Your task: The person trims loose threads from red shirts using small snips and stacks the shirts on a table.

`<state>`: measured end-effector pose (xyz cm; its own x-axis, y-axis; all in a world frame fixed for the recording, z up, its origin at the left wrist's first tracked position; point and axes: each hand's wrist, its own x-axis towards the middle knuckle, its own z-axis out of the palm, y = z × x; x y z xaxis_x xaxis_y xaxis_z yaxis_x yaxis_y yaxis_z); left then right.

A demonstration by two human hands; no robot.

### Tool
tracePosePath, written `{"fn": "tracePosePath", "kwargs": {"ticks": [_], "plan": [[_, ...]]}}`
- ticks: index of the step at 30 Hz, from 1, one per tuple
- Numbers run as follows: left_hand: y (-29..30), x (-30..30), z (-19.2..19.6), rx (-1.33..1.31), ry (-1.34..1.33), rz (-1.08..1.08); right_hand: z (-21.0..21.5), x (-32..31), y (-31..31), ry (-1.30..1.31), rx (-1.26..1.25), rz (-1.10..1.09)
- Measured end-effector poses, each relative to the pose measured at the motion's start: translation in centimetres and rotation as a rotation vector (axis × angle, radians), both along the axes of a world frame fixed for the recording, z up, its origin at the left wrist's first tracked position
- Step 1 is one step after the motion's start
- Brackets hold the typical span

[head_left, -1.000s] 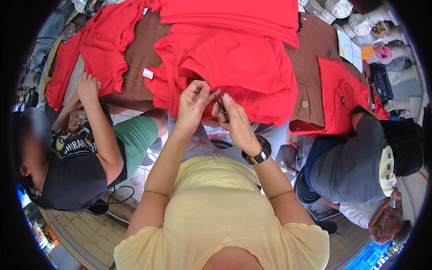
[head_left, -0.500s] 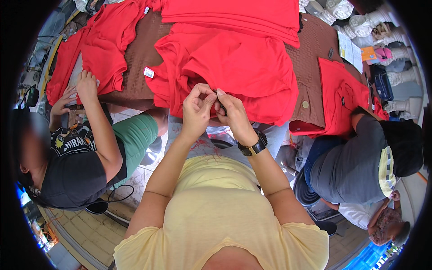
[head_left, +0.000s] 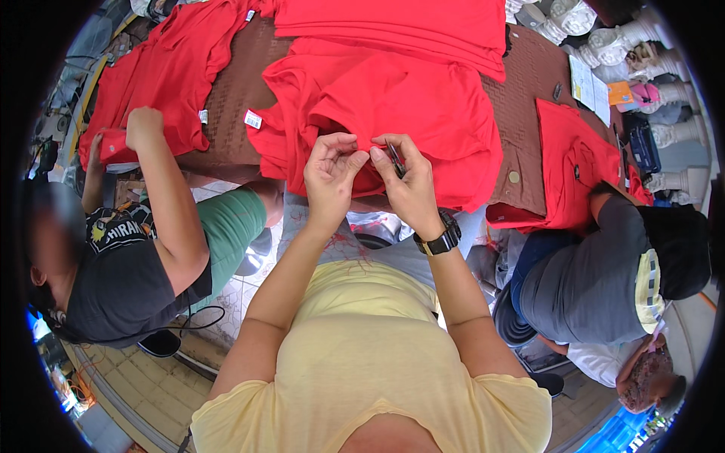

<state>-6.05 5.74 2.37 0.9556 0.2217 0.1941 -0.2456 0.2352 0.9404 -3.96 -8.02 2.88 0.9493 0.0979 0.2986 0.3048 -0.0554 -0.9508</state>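
Note:
A rumpled red shirt (head_left: 423, 113) lies on the brown-covered table in front of me, a white tag (head_left: 252, 119) at its left side. My left hand (head_left: 328, 181) is closed at the shirt's near edge, thumb and forefinger pinching the cloth; the exact bit between the tips is hard to see. Close beside it, my right hand (head_left: 414, 185) grips small dark thread snips (head_left: 395, 160), their narrow end pointing up and away between the fingers. The two thumbs nearly meet over the red cloth. A dark watch (head_left: 439, 237) is on my right wrist.
Folded red shirts (head_left: 393, 19) are stacked behind. At left, a person's hand (head_left: 145, 130) works on a red shirt (head_left: 177, 68); another person (head_left: 596, 264) sits at right beside more red cloth (head_left: 578, 158). An open notebook (head_left: 589, 89) lies far right. Red thread scraps (head_left: 351, 253) dot my lap.
My right hand has turned and shifted slightly right, so the snips show more clearly. My left hand stays near the same spot. The person at left has raised a hand and moved their shirt.

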Motion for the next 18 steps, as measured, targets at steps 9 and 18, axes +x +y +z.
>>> {"fn": "tracePosePath", "kwargs": {"ticks": [9,18], "plan": [[0.7,0.0,-0.8,-0.051,0.036,-0.073,3.0,-1.9,0.5,0.209,0.099,-0.07],[0.7,-0.6,0.1,0.003,0.004,-0.069,3.0,-3.5,1.4,0.299,-0.049,0.103]]}}
